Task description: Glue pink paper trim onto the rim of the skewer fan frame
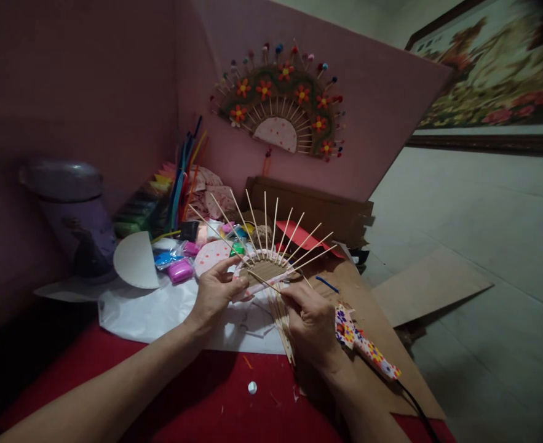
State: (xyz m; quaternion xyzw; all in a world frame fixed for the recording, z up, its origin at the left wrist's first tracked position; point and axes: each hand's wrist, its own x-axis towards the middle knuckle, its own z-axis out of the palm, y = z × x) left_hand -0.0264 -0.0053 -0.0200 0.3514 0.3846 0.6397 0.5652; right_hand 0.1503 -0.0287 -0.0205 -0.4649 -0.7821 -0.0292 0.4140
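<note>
My right hand [309, 319] pinches wooden stick [264, 282], long axis pointing left toward cardboard half-disc [271, 271] pinched in my left hand [214, 291].

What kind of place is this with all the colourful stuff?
It looks like a craft corner, maybe in a home. You can tell from the bright little packets, the cardboard half-circle with sticks poking out, and the flowery fan shape on the pink panel.

Fan [267, 271] left of glue gun [376, 354]
</note>
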